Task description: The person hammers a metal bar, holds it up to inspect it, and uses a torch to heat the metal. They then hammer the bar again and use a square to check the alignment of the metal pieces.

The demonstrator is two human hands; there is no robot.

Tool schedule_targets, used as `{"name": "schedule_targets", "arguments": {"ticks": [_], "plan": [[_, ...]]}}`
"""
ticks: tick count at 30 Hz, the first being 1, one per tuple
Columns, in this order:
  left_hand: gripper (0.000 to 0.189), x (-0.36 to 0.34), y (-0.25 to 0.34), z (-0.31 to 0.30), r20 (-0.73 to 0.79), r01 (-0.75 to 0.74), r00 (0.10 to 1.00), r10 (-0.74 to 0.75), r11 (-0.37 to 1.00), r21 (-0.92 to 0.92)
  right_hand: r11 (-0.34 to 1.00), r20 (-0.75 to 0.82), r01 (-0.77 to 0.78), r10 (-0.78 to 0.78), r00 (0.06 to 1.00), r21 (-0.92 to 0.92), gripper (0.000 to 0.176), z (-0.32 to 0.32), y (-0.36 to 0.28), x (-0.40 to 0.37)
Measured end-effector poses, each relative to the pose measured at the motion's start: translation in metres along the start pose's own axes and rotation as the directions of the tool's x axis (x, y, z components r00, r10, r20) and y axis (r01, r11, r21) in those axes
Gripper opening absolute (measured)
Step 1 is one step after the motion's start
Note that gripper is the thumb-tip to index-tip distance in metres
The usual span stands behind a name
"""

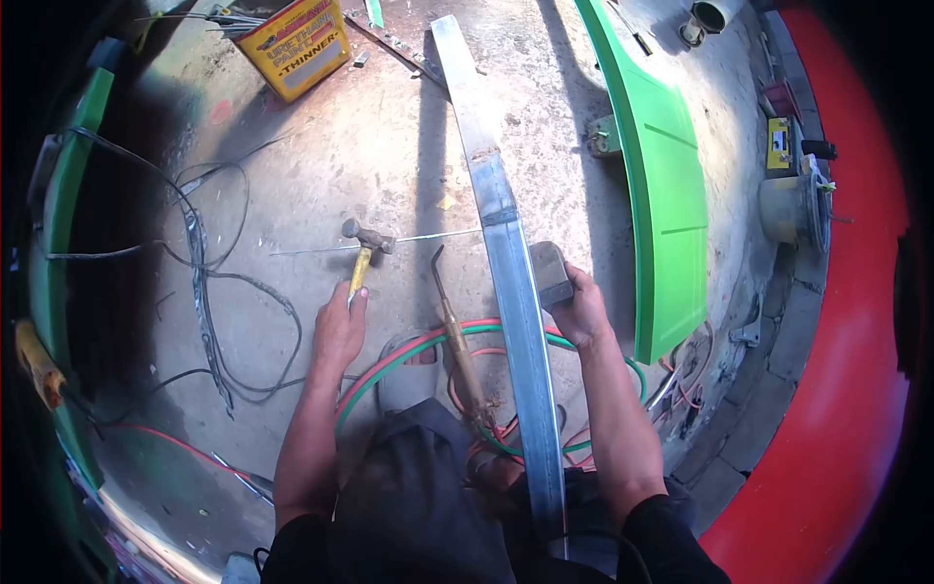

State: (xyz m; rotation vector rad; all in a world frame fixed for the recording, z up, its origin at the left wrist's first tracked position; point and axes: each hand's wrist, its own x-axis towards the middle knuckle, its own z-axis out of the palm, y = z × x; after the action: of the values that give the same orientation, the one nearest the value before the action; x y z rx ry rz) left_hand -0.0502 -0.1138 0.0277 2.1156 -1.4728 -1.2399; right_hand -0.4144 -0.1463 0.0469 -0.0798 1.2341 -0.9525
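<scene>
My left hand [338, 336] is wrapped round the yellow handle of a hammer [362, 255], its metal head raised over the floor. In my right hand [581, 310] is a dark metal block [551, 274], held beside the right edge of a long metal strip [522, 321]. That strip runs from my lap away from me, with a darkened seam across it. A brass gas torch [463, 365] with a bent tip lies between my left hand and the strip. A thin rod [428, 237] lies behind the hammer head and reaches toward the strip.
Red and green hoses [389, 367] loop around my feet. Black cables [199, 263] tangle at left. A yellow thinner can [297, 54] holding rods stands at the back. On the right are a green panel [671, 195], a bucket [790, 212] and a red surface [856, 321].
</scene>
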Motion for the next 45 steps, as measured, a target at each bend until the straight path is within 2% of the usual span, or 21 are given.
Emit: {"name": "schedule_targets", "arguments": {"ticks": [2,3,5,9,10,11,12,14,21,23,24,26,30,31,32,33,35,38,42,44,45], "plan": [[0.035,-0.004,-0.009,-0.004,0.002,0.067,0.998,-0.067,0.998,0.003,0.998,0.056,-0.001,0.004,0.998,-0.06,0.048,-0.03,-0.001,0.002],[0.035,-0.006,-0.009,-0.002,0.003,0.071,0.997,-0.071,0.997,0.001,1.0,0.034,0.003,-0.002,0.999,-0.024,0.05,-0.027,-0.003,-0.002],[0.035,-0.009,-0.005,0.001,-0.039,0.011,0.999,-0.014,0.997,-0.081,1.0,0.034,-0.012,0.011,0.999,0.025,0.051,-0.018,-0.003,-0.006],[0.039,-0.021,0.053,-0.007,0.031,-0.025,0.999,0.031,0.982,-0.187,0.973,0.09,-0.071,0.052,0.995,0.221,0.054,0.02,0.01,0.005],[0.04,-0.025,0.075,-0.013,0.061,-0.041,0.996,0.061,0.958,-0.282,0.971,0.091,-0.07,0.051,0.995,0.227,0.054,0.034,0.009,0.007],[0.042,-0.027,0.089,-0.015,0.088,-0.053,0.992,0.092,0.926,-0.373,0.985,0.197,-0.106,0.078,0.977,0.137,0.055,0.051,0.005,0.007],[0.042,-0.025,0.098,-0.013,0.085,-0.056,0.992,0.094,0.929,-0.367,0.991,0.302,-0.13,0.112,0.947,0.04,0.056,0.064,0.003,0.009],[0.043,-0.016,0.11,-0.011,-0.044,-0.402,0.914,0.403,0.888,-0.223,0.995,0.302,-0.091,0.073,0.951,0.045,0.056,0.08,0.003,0.016],[0.043,0.001,0.113,-0.014,0.095,-0.367,0.926,0.366,0.93,-0.011,0.997,0.237,-0.074,0.069,0.969,0.01,0.057,0.086,0.003,0.021],[0.042,-0.004,0.124,-0.037,-0.023,-0.351,0.936,0.351,0.929,-0.112,0.998,0.243,-0.065,0.063,0.968,0.0,0.057,0.089,0.001,0.02],[0.042,-0.009,0.128,-0.046,-0.017,-0.349,0.937,0.349,0.93,-0.115,0.998,0.243,-0.06,0.06,0.968,-0.009,0.057,0.087,0.002,0.019],[0.042,-0.017,0.131,-0.062,-0.361,-0.384,0.907,0.216,0.775,-0.501,0.998,0.233,-0.064,0.068,0.97,-0.023,0.056,0.086,0.002,0.017],[0.042,-0.007,0.103,-0.016,-0.415,-0.424,0.883,0.219,0.75,-0.507,0.995,0.207,-0.08,0.089,0.974,-0.051,0.056,0.09,0.0,0.017],[0.042,0.0,0.095,-0.003,-0.222,-0.395,0.911,0.346,0.888,-0.235,0.994,0.169,-0.086,0.097,0.981,-0.073,0.056,0.09,0.002,0.017],[0.041,0.005,0.088,0.007,0.01,-0.392,0.92,0.392,0.918,0.07,0.991,0.125,-0.094,0.106,0.987,-0.092,0.056,0.089,0.005,0.015],[0.041,0.016,0.097,0.005,0.021,-0.416,0.909,0.415,0.907,0.072,0.994,0.186,-0.082,0.093,0.978,-0.067,0.055,0.087,0.008,0.012],[0.042,-0.004,0.107,-0.001,0.082,-0.249,0.962,0.259,0.962,-0.108,0.989,0.172,-0.126,0.138,0.975,-0.078,0.055,0.083,0.024,0.004],[0.043,0.003,0.093,0.002,0.008,-0.315,0.948,0.318,0.943,-0.11,0.994,0.23,-0.093,0.103,0.968,-0.054,0.055,0.09,0.011,0.01],[0.044,0.0,0.106,-0.023,0.0,-0.358,0.933,0.36,0.929,-0.092,0.996,0.249,-0.078,0.066,0.966,0.038,0.052,0.086,0.004,0.01],[0.043,-0.014,0.121,-0.043,-0.163,-0.235,0.967,0.196,0.933,-0.272,0.993,0.254,-0.094,0.073,0.964,0.072,0.049,0.082,0.006,0.008],[0.043,-0.018,0.124,-0.046,-0.16,-0.236,0.967,0.198,0.934,-0.27,0.994,0.252,-0.089,0.069,0.965,0.066,0.049,0.082,0.005,0.008]]}}
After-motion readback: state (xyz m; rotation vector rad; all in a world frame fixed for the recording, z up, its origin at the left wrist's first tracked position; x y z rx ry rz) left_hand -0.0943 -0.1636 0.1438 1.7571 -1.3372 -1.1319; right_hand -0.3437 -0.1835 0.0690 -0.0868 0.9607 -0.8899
